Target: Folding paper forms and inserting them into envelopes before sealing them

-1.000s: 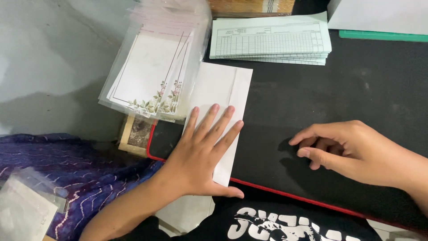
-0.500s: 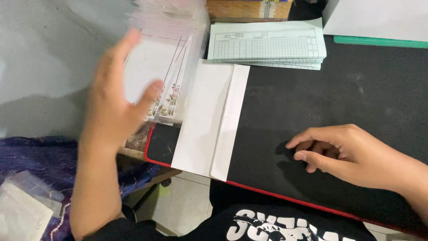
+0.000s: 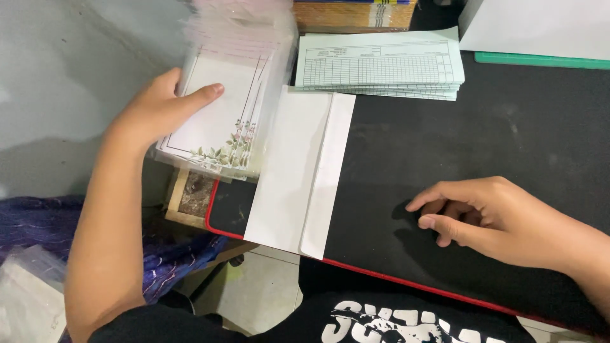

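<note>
Two hands show in the head view, my only one. My left hand (image 3: 162, 105) lies on the stack of clear sleeves (image 3: 229, 95) at the left edge of the bench, fingers loosely spread with the thumb across the top card; whether it has gripped a sleeve or only rests there I cannot tell. My right hand (image 3: 483, 213) sits half curled on the black mat (image 3: 483, 127), fingertips touching the mat, holding nothing.

The white envelope (image 3: 298, 168) lies flat on the mat just beside the stack, its long flap folded, one corner hanging over the mat's red-trimmed front edge. I judge the work at an early point: the envelope is laid out ready, and no card is lifted off the pile yet.

The sleeves are glossy, thin plastic, each holding a white card with a fine line border and small flowers at the corner. The envelope is matte paper, crisp at the crease. The mat looks like soft, slightly dusty cloth. Behind it lies a stack of pale green ruled forms (image 3: 381, 67).
</note>
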